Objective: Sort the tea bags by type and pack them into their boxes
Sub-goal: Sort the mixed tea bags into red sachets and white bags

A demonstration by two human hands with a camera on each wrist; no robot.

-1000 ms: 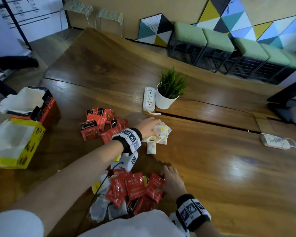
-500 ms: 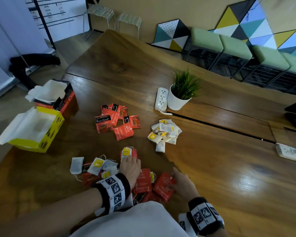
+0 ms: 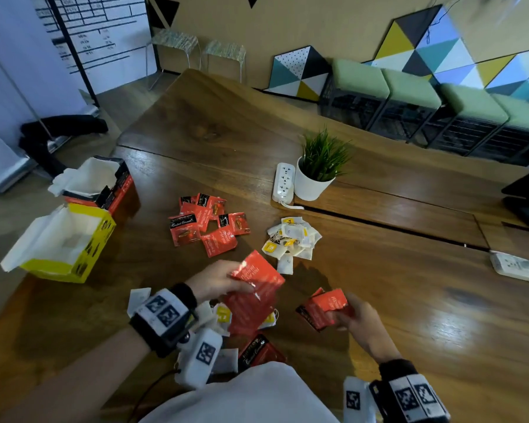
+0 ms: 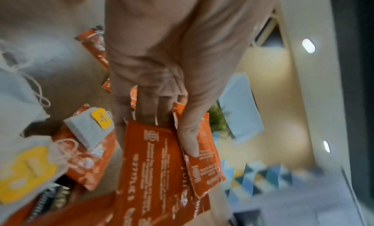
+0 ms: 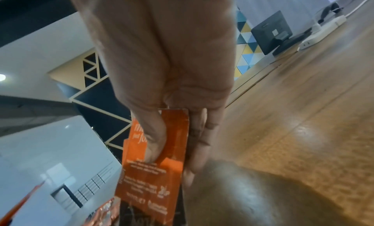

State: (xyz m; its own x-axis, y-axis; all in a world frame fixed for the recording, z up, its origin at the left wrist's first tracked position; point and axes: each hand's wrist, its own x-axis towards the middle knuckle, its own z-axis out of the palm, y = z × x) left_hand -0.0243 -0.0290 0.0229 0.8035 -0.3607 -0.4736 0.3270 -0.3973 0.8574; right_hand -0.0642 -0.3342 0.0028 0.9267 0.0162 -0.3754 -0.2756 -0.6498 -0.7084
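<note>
Wooden tabletop [image 3: 394,300] runs from the person's lap out to a wall of coloured triangle panels, and the potted plant [image 3: 316,166] serves as my landmark. Nearest the person, well short of the plant, a mixed heap [image 3: 226,325] of red sachets and white paper bags with yellow tags lies by the wrists. Above it the left hand [image 3: 214,280] has thumb and fingers curled round a fan of red sachets [image 3: 254,288], at least two in the wrist view. To its right the right hand [image 3: 359,319] pinches more red sachets [image 3: 324,306] between thumb and fingers; two or three, I cannot tell.

They look light, thin and slick, so I judge them likely to slide apart unless pinched flat across the faces near an edge. The white bags seem soft and stringy, likely to tangle.

Closer to the plant lie two sorted piles: red pile [image 3: 206,222], about six sachets, to its left; white pile [image 3: 290,239], too jumbled to count, just before it. Far left of the plant stand two open boxes, yellow box [image 3: 83,257] and red box [image 3: 116,190], both paper-lined.
</note>
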